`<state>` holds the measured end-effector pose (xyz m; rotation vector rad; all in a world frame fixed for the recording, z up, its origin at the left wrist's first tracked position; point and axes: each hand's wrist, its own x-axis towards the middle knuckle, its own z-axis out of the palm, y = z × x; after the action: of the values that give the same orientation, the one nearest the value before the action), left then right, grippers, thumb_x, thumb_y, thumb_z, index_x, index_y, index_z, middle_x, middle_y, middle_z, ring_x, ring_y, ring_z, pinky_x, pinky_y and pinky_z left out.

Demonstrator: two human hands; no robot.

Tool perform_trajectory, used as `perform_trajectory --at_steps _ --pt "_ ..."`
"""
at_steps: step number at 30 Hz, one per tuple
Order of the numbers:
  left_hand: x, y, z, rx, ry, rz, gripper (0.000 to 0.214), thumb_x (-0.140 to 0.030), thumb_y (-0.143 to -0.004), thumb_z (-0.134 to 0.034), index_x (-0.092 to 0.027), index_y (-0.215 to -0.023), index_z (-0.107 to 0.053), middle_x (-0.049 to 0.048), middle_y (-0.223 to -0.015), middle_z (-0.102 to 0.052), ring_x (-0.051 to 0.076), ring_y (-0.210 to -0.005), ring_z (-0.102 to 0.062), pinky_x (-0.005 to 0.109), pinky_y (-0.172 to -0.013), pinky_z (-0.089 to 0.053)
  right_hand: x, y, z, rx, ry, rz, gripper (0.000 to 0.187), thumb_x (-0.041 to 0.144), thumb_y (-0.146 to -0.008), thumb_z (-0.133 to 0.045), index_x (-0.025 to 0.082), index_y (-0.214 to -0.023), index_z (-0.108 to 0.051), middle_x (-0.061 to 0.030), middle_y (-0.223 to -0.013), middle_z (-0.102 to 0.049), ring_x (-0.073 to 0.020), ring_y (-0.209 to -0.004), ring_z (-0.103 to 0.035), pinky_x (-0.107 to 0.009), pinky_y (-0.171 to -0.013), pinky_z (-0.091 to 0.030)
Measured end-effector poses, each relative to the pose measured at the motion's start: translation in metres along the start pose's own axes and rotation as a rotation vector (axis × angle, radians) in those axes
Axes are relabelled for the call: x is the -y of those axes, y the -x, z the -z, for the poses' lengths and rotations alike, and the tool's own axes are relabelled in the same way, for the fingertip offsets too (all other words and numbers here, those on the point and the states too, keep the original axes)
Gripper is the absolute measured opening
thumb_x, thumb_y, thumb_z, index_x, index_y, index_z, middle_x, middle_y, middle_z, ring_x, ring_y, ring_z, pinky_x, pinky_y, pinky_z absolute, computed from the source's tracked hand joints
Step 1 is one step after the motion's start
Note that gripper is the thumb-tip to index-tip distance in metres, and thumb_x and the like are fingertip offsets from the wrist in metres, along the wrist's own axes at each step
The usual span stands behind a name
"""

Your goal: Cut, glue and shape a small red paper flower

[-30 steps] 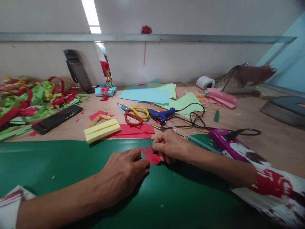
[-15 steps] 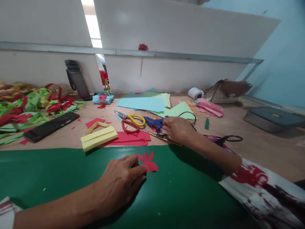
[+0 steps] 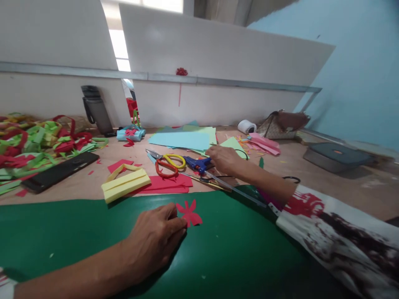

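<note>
A small red paper flower (image 3: 189,213) lies on the green sheet (image 3: 93,224). My left hand (image 3: 156,238) rests on that sheet with curled fingers, its fingertips pinning the flower's left edge. My right hand (image 3: 224,160) reaches over the table and closes round the handle of the blue glue gun (image 3: 195,163). A clear glue stick (image 3: 237,189) juts out of the gun's back toward me.
Red and yellow scissors (image 3: 166,162), a yellow folded paper (image 3: 126,185), red sheets (image 3: 168,185), blue and green sheets (image 3: 183,139), a black phone (image 3: 57,172), a heap of paper strips (image 3: 37,139), a dark bottle (image 3: 96,110), a tape roll (image 3: 246,126), a bag (image 3: 282,123).
My right hand left the red flower and moved up and away to the glue gun, closing on it. The left hand stayed on the flower. The camera tilted up.
</note>
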<state>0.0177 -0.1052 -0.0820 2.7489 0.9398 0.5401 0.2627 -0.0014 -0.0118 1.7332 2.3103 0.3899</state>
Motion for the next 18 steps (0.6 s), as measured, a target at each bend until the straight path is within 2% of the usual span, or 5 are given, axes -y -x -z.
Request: perform_trajectory --at_steps 3,7,14,18 --pt "-0.001 0.0 0.001 0.0 0.003 0.0 0.027 -0.023 -0.093 -0.038 -0.02 -0.078 -0.06 0.0018 -0.075 -0.052 0.013 -0.062 -0.047 0.026 -0.055 -0.028 0.004 -0.009 -0.016 0.016 -0.021 0.088 0.03 0.033 -0.091 -0.056 0.016 -0.116 -0.056 -0.0086 -0.116 -0.058 -0.0212 -0.098 -0.06 -0.041 -0.081 -0.051" --pt "-0.001 -0.001 0.003 0.017 0.005 0.008 0.027 -0.023 -0.093 -0.039 -0.019 -0.076 -0.059 0.0015 -0.075 -0.052 0.013 -0.062 -0.047 0.026 -0.055 -0.028 0.007 -0.014 -0.029 -0.005 -0.032 0.132 0.032 0.033 -0.09 -0.056 0.015 -0.117 -0.055 -0.0088 -0.116 -0.058 -0.022 -0.099 -0.059 -0.043 -0.082 -0.05" --pt "0.0 0.0 0.004 0.035 0.019 0.008 0.027 -0.024 -0.094 -0.038 -0.02 -0.086 -0.063 0.0019 -0.077 -0.051 0.013 -0.063 -0.046 0.026 -0.056 -0.028 0.007 -0.016 -0.025 -0.005 -0.066 0.161 0.031 0.033 -0.09 -0.056 0.015 -0.116 -0.056 -0.0085 -0.114 -0.059 -0.021 -0.096 -0.06 -0.041 -0.08 -0.051" --pt "-0.001 0.0 0.004 0.015 0.015 -0.003 0.028 -0.024 -0.094 -0.038 -0.021 -0.089 -0.065 0.0016 -0.075 -0.05 0.013 -0.062 -0.045 0.027 -0.055 -0.027 0.006 -0.012 -0.021 -0.049 -0.084 0.136 0.031 0.033 -0.09 -0.056 0.015 -0.116 -0.056 -0.0084 -0.114 -0.059 -0.0211 -0.096 -0.06 -0.042 -0.081 -0.051"
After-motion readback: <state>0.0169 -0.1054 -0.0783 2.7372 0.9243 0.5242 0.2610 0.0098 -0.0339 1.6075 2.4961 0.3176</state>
